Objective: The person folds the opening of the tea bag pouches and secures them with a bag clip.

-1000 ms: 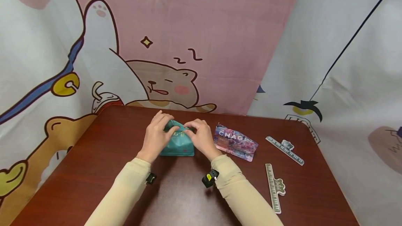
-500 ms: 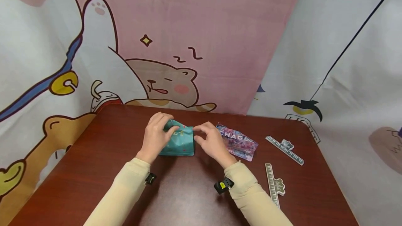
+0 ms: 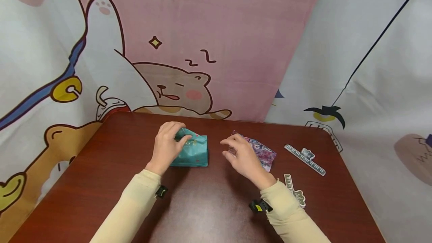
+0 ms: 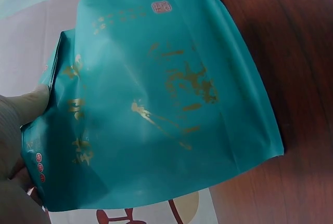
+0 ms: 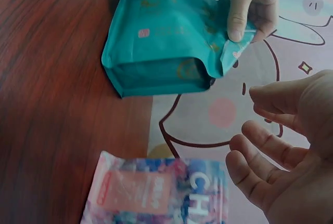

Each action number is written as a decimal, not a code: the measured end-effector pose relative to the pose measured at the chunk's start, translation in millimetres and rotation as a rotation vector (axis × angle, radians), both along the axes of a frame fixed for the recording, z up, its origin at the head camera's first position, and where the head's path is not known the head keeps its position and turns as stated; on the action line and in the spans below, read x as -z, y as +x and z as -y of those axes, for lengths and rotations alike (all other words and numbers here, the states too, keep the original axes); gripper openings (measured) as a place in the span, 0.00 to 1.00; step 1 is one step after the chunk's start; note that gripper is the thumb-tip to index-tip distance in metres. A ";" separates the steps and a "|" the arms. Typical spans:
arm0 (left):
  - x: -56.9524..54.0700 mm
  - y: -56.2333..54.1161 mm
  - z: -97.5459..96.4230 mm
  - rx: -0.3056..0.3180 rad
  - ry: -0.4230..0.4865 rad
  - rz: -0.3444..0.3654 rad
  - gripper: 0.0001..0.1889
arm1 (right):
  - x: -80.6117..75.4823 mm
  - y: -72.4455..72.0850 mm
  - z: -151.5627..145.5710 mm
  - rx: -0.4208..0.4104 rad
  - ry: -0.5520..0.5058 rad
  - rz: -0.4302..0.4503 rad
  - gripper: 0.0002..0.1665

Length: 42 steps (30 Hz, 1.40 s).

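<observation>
A teal pouch with gold print (image 3: 194, 153) stands upright on the table, its top folded over. My left hand (image 3: 166, 143) pinches that top between thumb and fingers, as the right wrist view shows with the thumb (image 5: 238, 18) on the folded edge. My right hand (image 3: 243, 156) holds nothing; its fingers are apart and loosely bent. It is above the table, to the right of the pouch, and overlaps a purple-and-pink packet (image 3: 264, 155) in the head view. In the right wrist view the packet (image 5: 156, 190) shows white letters, below the pouch (image 5: 161, 37).
To the right on the brown table (image 3: 111, 183) lie two ruler-like clips, one long and grey (image 3: 305, 159), the other (image 3: 298, 197) partly hidden by my right sleeve (image 3: 290, 209). Behind the table hangs a cartoon-printed cloth (image 3: 236, 48).
My right hand has let go of the pouch's top and moved right, toward the purple packet. My left hand has kept its hold on the pouch.
</observation>
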<state>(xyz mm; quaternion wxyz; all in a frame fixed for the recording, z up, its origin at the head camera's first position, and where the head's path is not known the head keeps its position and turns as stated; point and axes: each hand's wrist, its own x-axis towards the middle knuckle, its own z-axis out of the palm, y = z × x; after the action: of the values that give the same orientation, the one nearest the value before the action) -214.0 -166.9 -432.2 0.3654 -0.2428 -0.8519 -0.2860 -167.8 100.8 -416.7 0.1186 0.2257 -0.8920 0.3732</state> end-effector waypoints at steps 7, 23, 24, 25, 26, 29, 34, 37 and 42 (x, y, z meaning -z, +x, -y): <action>1.3 -0.1 0.2 -0.001 0.010 -0.002 0.21 | -1.7 3.1 -16.2 -0.031 -0.016 -0.030 0.17; 2.4 -2.1 -1.1 -0.009 0.009 0.012 0.20 | 3.9 16.4 -50.7 0.068 0.029 -0.045 0.24; 2.4 -2.0 -1.2 -0.011 0.008 0.013 0.20 | 4.7 17.3 -52.6 0.073 0.029 -0.043 0.23; 2.5 -1.8 -1.3 -0.013 0.008 0.014 0.20 | 5.4 18.3 -54.4 0.078 0.029 -0.040 0.23; 2.6 -1.5 -1.4 -0.014 0.008 0.015 0.20 | 6.3 19.2 -56.4 0.082 0.029 -0.040 0.23; 2.7 -0.8 -1.5 -0.013 0.011 0.015 0.21 | 9.9 22.2 -61.9 0.091 0.025 -0.040 0.21; 3.6 -0.6 -0.9 -0.007 0.019 0.010 0.20 | 19.5 28.4 -69.5 0.110 0.032 -0.042 0.19; 4.2 -1.0 -0.6 -0.004 0.023 0.004 0.20 | 25.1 31.3 -73.7 0.123 0.038 -0.039 0.20; 4.4 -1.9 -1.1 0.002 0.029 -0.005 0.21 | 32.4 35.8 -81.5 0.144 0.049 -0.040 0.20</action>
<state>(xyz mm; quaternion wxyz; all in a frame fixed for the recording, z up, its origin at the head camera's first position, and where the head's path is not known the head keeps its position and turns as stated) -215.8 -165.8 -436.7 0.3708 -0.2392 -0.8465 -0.2980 -132.0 182.3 -449.1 0.1573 0.1713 -0.9122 0.3374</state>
